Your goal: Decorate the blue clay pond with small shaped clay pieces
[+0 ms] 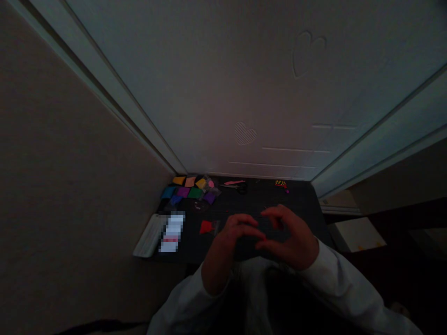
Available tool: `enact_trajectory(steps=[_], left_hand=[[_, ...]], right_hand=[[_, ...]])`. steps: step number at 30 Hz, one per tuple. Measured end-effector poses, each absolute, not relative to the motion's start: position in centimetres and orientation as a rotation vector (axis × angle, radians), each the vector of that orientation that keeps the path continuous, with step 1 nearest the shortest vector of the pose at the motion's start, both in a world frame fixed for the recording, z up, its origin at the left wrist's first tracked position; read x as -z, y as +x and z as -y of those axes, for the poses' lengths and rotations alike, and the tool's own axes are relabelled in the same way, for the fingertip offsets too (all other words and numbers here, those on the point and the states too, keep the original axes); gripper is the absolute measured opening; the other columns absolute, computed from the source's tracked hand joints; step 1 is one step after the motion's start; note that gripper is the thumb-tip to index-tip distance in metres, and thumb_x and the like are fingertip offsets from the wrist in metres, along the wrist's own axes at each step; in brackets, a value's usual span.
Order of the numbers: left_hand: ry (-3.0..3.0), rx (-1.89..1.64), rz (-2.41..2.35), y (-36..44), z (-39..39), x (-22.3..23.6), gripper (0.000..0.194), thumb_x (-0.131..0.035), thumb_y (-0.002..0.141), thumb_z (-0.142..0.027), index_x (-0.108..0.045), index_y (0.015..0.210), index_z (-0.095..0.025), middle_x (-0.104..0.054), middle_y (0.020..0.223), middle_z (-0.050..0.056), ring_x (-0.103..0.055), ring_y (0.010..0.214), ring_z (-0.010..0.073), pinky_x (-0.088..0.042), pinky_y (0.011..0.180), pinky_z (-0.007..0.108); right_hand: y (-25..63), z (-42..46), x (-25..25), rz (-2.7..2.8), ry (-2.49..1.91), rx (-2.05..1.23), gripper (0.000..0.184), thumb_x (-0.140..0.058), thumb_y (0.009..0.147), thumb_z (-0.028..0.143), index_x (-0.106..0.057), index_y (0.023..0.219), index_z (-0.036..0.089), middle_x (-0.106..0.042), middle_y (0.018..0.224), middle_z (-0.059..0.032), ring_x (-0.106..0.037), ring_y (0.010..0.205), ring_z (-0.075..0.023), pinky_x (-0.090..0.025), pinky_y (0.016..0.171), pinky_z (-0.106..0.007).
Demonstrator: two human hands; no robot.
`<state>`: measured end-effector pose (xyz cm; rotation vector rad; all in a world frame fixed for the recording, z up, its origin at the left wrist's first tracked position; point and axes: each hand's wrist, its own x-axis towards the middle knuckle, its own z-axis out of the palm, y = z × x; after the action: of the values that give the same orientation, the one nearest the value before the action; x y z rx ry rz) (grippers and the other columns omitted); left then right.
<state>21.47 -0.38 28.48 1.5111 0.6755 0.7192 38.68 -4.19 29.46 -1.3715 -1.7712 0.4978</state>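
My left hand (234, 234) is above the front part of the dark table (244, 204), its fingers stretched to the right and slightly apart. Facing it from the right is my right hand (291, 235), thumb and forefinger spread in a C shape. The left fingertips meet or overlap the right thumb tip. Whether a tiny piece sits there is too dark to tell. Just left of my left hand lies a bright red packet (206, 226) with a clear plastic end.
Several coloured packets (182, 191) lie at the back left. Scissors (237, 187), a pink strip (234, 182) and a yellow-dotted red piece (280, 183) line the back. A pixelated bright sheet or screen (172, 231) and a pale booklet (151, 236) are at left. Walls enclose the table.
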Motion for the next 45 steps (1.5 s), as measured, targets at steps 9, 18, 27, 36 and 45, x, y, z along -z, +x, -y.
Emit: enact_trajectory(steps=[9, 18, 27, 36, 45], left_hand=[[1.501, -0.657, -0.575, 22.2, 0.3, -29.0, 0.052, -0.020, 0.084, -0.046, -0.065, 0.087, -0.021, -0.050, 0.101, 0.008, -0.045, 0.103, 0.0226, -0.029, 0.094, 0.038], [1.264, -0.602, -0.654, 22.4, 0.2, -29.1, 0.011, -0.059, 0.069, -0.023, -0.068, 0.075, -0.020, -0.051, 0.096, 0.005, -0.047, 0.098, 0.0218, -0.036, 0.086, 0.032], [1.139, -0.598, -0.640, 22.0, -0.5, -28.3, 0.009, -0.057, 0.067, -0.016, -0.066, 0.066, -0.017, -0.055, 0.086, 0.005, -0.049, 0.094, 0.0212, -0.035, 0.084, 0.032], [1.230, -0.589, -0.604, 22.0, -0.2, -28.7, 0.015, -0.052, 0.073, -0.021, -0.068, 0.075, -0.019, -0.055, 0.090, 0.005, -0.047, 0.098, 0.0207, -0.033, 0.087, 0.031], [1.247, -0.588, -0.644, 22.6, 0.3, -29.1, 0.007, -0.061, 0.068, -0.018, -0.067, 0.071, -0.020, -0.055, 0.088, 0.003, -0.050, 0.093, 0.0171, -0.036, 0.083, 0.027]], right_hand=[[38.3, 4.1, -30.0, 1.817, -1.345, -0.502, 0.050, -0.070, 0.060, 0.036, -0.045, 0.101, 0.023, -0.045, 0.071, 0.0025, -0.045, 0.063, -0.0119, -0.038, 0.057, -0.024], [38.4, 4.2, -30.3, 1.908, -1.370, -0.476, 0.043, -0.064, 0.067, 0.031, -0.045, 0.104, 0.022, -0.049, 0.074, -0.0003, -0.047, 0.066, -0.0133, -0.040, 0.060, -0.026], [38.7, 4.2, -29.9, 1.908, -1.365, -0.488, 0.053, -0.067, 0.063, 0.038, -0.044, 0.108, 0.020, -0.049, 0.073, -0.0002, -0.046, 0.065, -0.0132, -0.039, 0.060, -0.027], [38.8, 4.3, -29.9, 1.917, -1.365, -0.513, 0.055, -0.067, 0.063, 0.038, -0.043, 0.109, 0.021, -0.048, 0.074, -0.0001, -0.046, 0.066, -0.0135, -0.039, 0.060, -0.027], [38.5, 4.1, -30.0, 1.966, -1.367, -0.518, 0.048, -0.063, 0.065, 0.023, -0.044, 0.109, 0.020, -0.050, 0.078, -0.0015, -0.048, 0.070, -0.0139, -0.040, 0.063, -0.027]])
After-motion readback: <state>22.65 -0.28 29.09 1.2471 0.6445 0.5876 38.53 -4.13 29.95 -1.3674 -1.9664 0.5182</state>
